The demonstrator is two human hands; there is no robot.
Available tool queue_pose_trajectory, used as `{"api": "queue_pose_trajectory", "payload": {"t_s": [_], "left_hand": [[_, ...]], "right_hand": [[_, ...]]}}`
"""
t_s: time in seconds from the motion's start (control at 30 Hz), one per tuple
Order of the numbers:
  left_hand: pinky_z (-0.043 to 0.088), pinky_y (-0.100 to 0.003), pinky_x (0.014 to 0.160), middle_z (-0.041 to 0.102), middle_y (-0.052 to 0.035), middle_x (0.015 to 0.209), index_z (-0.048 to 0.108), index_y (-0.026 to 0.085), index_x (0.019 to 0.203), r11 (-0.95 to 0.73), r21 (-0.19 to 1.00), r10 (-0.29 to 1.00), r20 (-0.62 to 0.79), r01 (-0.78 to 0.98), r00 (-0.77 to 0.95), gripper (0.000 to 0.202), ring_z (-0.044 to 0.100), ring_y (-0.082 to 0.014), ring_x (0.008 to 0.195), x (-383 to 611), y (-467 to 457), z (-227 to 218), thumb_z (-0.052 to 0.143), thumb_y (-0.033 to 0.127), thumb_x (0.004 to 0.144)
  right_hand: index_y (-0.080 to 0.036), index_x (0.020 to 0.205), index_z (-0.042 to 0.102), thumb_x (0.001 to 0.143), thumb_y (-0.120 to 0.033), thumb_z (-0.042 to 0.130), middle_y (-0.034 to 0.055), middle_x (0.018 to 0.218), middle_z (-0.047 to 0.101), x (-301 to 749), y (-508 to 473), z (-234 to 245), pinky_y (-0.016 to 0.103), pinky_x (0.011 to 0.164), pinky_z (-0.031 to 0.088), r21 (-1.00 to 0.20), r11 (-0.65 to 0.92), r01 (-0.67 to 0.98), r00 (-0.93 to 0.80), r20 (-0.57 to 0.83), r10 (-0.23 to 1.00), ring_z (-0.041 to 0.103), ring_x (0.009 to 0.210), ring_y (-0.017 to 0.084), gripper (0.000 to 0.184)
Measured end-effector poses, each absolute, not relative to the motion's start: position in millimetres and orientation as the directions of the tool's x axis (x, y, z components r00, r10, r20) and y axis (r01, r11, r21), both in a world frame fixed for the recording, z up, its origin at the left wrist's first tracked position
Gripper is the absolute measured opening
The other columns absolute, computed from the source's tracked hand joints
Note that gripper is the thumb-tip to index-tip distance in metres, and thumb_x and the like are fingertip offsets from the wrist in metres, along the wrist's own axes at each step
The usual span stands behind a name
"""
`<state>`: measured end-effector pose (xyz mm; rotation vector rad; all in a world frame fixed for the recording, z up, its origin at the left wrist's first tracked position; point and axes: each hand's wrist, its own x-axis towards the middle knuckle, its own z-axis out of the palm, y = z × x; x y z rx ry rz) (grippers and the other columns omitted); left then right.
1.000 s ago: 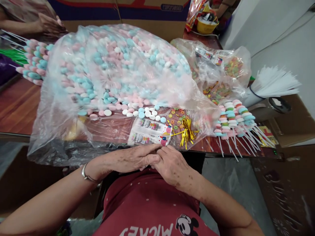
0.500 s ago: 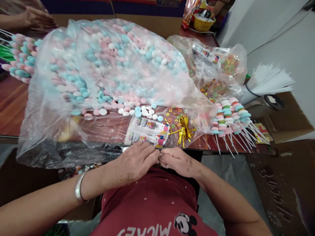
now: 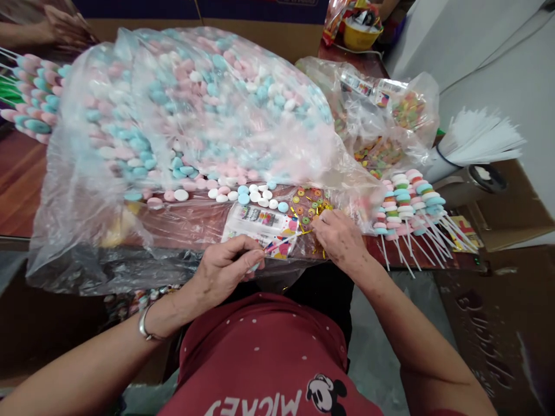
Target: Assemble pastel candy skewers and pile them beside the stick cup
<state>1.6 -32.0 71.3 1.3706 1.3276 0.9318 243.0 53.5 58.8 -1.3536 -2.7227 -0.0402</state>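
My left hand (image 3: 225, 268) is closed in a pinch at the table's front edge, holding a thin stick with sweets on it just below a stack of printed clear wrappers (image 3: 260, 225). My right hand (image 3: 340, 238) lies fingers-down on a bundle of gold twist ties (image 3: 318, 222), its fingertips curled among them. A few small coloured ring sweets (image 3: 307, 199) lie just beyond the ties. Behind both hands a large clear plastic bag (image 3: 195, 110) holds pink, blue and white round sweets, with some spilled at its mouth (image 3: 247, 196).
Finished sweet sticks (image 3: 407, 202) are piled at the right edge of the wooden table (image 3: 21, 179). A second bag of ring sweets (image 3: 385, 133) and a bundle of white sticks (image 3: 477, 138) lie further right. More filled sticks (image 3: 37, 98) and another person's hand (image 3: 65, 29) are at far left.
My hands were together at my lap; now they have parted. The right hand has reached forward onto the gold ties, and the left has lifted to the table edge with the stick.
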Motion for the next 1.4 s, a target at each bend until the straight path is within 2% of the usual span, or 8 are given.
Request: {"api": "queue_pose_trajectory", "payload": {"t_s": [0.17,0.5,0.6,0.77,0.9,1.23,1.3,1.4], "left_hand": [[0.032,-0.015,0.036,0.066,-0.0008,0.064,0.059,0.016,0.072,0.388,0.916,0.921,-0.383,-0.102,0.07,0.024,0.053,-0.0076,0.045,8,-35,68,0.068,0.037,0.079],[0.031,-0.014,0.033,0.067,-0.0003,0.063,0.056,0.016,0.072,0.42,0.806,0.901,-0.425,-0.417,0.087,0.027,0.053,-0.0079,0.041,20,-34,59,0.075,0.035,0.073],[0.031,-0.014,0.033,0.067,-0.0006,0.062,0.056,0.016,0.071,0.398,0.784,0.912,-0.392,-0.477,0.117,0.029,0.053,-0.0085,0.041,29,-29,60,0.077,0.035,0.07],[0.032,-0.014,0.033,0.067,-0.0012,0.061,0.055,0.015,0.071,0.384,0.754,0.922,-0.341,-0.533,0.182,0.031,0.054,-0.0084,0.041,49,-19,62,0.078,0.036,0.069],[0.033,-0.013,0.033,0.066,-0.0007,0.063,0.055,0.015,0.073,0.382,0.768,0.924,-0.33,-0.514,0.194,0.031,0.054,-0.0077,0.042,57,-16,60,0.075,0.038,0.072],[0.032,-0.011,0.032,0.065,0.0026,0.062,0.053,0.018,0.082,0.35,0.844,0.93,-0.365,-0.406,0.042,0.029,0.053,-0.0068,0.041,59,-21,56,0.072,0.039,0.074],[0.033,-0.011,0.033,0.064,0.0029,0.062,0.054,0.017,0.08,0.345,0.869,0.93,-0.368,-0.355,0.005,0.026,0.053,-0.0062,0.042,59,-20,55,0.07,0.037,0.076],[0.033,-0.011,0.033,0.061,0.0035,0.058,0.055,0.017,0.077,0.381,0.891,0.916,-0.401,-0.246,-0.033,0.023,0.052,-0.0062,0.041,55,-15,57,0.068,0.036,0.076]], "right_hand": [[-0.016,0.076,0.067,0.09,-0.013,0.052,0.01,0.078,0.06,238,62,51,0.034,0.068,0.03,0.153,0.637,0.755,-0.652,0.071,0.755,0.046,0.08,0.023,0.021],[-0.015,0.087,0.065,0.089,-0.008,0.047,0.0107,0.081,0.063,247,66,63,0.032,0.067,0.03,0.184,0.568,0.803,-0.594,0.16,0.788,0.05,0.08,0.023,0.019],[-0.016,0.085,0.063,0.092,-0.013,0.043,0.0083,0.078,0.064,244,63,65,0.03,0.065,0.032,-0.032,0.478,0.878,-0.457,0.244,0.855,0.052,0.074,0.02,0.021],[-0.019,0.083,0.058,0.092,-0.03,0.045,-0.0021,0.067,0.059,219,38,68,0.023,0.059,0.039,-0.809,0.258,0.527,-0.35,0.07,0.934,0.052,0.062,0.012,0.02],[-0.019,0.084,0.059,0.088,-0.026,0.047,-0.0047,0.064,0.059,202,19,69,0.02,0.057,0.041,-0.96,0.083,0.267,-0.403,-0.033,0.915,0.052,0.058,0.009,0.015],[-0.019,0.069,0.053,0.089,-0.025,0.047,-0.004,0.061,0.058,200,13,62,0.021,0.057,0.044,-0.935,0.155,0.318,-0.412,0.01,0.911,0.054,0.056,0.009,0.021],[-0.019,0.071,0.055,0.09,-0.02,0.045,-0.0016,0.065,0.06,199,10,59,0.023,0.062,0.045,-0.824,0.327,0.462,-0.398,0.137,0.907,0.055,0.061,0.011,0.021],[-0.017,0.078,0.062,0.092,-0.014,0.044,0.0035,0.07,0.06,201,8,56,0.028,0.068,0.043,-0.419,0.625,0.658,-0.482,0.403,0.778,0.054,0.07,0.015,0.023]]}}
